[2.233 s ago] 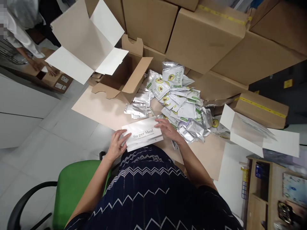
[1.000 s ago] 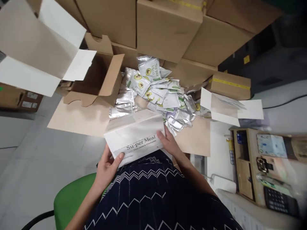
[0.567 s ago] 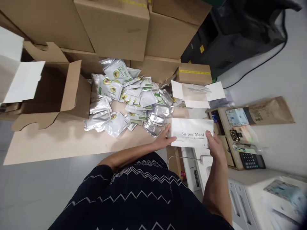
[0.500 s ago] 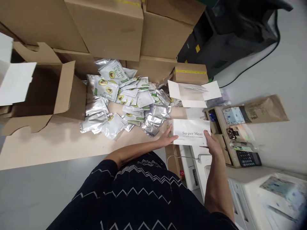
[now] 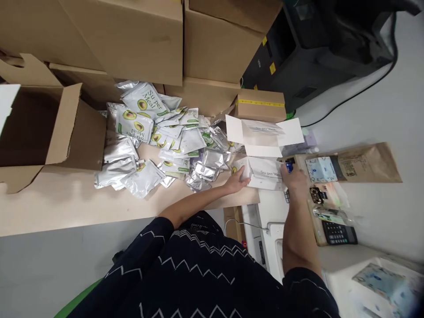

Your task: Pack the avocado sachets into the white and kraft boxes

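A small white carton printed "Su-per Meal" (image 5: 265, 182) is held between my hands at the right end of the table. My left hand (image 5: 237, 180) grips its left end, thumb along the near side. At the opposite end, the fingers of my right hand (image 5: 294, 177) close on the carton, with their tips partly hidden. Just behind stands another white box (image 5: 263, 151), its flaps spread and a printed sheet or packet inside. To the left lies a heap of silver and white pouches (image 5: 192, 140) with avocado pictures.
An open brown carton (image 5: 88, 137) stands on the left of the table (image 5: 59, 201). Stacked cardboard boxes (image 5: 132, 39) line the back, beside a black printer (image 5: 304, 57). On the right are a wooden organiser, a calculator (image 5: 338, 232) and a paper bag (image 5: 367, 163).
The carton has been tipped and moved slightly away from my body, toward the open white box. Both hands have stayed on its ends. The camera view has shifted a little to the right.
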{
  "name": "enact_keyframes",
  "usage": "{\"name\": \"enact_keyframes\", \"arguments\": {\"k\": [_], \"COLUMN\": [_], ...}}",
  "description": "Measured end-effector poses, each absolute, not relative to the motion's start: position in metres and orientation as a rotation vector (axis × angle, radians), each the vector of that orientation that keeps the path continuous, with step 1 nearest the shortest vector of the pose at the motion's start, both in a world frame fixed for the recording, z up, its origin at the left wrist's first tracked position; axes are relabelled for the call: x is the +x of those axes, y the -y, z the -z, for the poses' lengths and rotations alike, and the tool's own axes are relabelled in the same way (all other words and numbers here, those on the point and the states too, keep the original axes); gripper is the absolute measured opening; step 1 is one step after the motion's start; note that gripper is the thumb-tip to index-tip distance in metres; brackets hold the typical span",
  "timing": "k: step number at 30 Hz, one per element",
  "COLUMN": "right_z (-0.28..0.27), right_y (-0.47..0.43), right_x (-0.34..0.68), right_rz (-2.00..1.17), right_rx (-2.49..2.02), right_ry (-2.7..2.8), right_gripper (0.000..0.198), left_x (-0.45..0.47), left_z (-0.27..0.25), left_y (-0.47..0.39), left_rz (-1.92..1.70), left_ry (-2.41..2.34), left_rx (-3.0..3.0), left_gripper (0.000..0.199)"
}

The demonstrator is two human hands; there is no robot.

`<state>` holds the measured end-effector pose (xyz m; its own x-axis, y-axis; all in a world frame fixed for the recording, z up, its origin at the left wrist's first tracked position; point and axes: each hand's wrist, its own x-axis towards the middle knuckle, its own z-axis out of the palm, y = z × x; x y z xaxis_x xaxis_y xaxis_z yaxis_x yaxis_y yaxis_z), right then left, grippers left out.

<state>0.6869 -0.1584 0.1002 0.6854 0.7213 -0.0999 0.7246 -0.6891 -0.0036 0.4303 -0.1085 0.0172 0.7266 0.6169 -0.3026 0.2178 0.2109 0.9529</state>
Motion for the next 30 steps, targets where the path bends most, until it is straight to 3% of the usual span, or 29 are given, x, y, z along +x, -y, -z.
{"name": "enact_keyframes", "arguments": {"k": [2, 5, 8, 10, 13, 20, 23, 27, 30], "right_z": [-0.113, -0.117, -0.106, -0.099, -0.097, -0.146, -0.177, -0.209, -0.218], "right_y": [0.125, 0.068, 0.021, 0.002, -0.004, 0.046, 0.079, 0.114, 0.128], "right_x": [0.669, 0.63, 0.597, 0.584, 0.576, 0.541, 0.498, 0.417, 0.351], "right_rz": [0.05, 0.165, 0.355, 0.411, 0.353, 0.042, -0.105, -0.186, 0.013], "right_rx": [2.819, 2.575, 2.318, 2.205, 2.194, 2.269, 2.27, 2.23, 2.095], "right_ry": [-1.446, -1.787, -1.747, -1.644, -1.566, -1.619, -1.753, -2.139, -2.473], "right_gripper": [0.066, 0.066, 0.068, 0.055, 0.038, 0.038, 0.037, 0.033, 0.027], "left_x": [0.423, 0.408, 0.389, 0.374, 0.351, 0.307, 0.282, 0.237, 0.184], "left_z": [-0.017, -0.011, -0.003, 0.002, 0.005, -0.012, -0.038, -0.081, -0.104], "left_y": [0.109, 0.115, 0.121, 0.123, 0.122, 0.117, 0.123, 0.134, 0.146], "left_rz": [-0.316, -0.323, -0.332, -0.347, -0.383, -0.477, -0.496, -0.652, -0.795], "left_ry": [-0.795, -0.854, -0.928, -0.982, -1.037, -0.984, -0.932, -0.819, -0.869], "left_rx": [1.341, 1.314, 1.284, 1.267, 1.251, 1.252, 1.248, 1.119, 1.074], "left_gripper": [0.086, 0.079, 0.069, 0.062, 0.052, 0.039, 0.046, 0.088, 0.083]}}
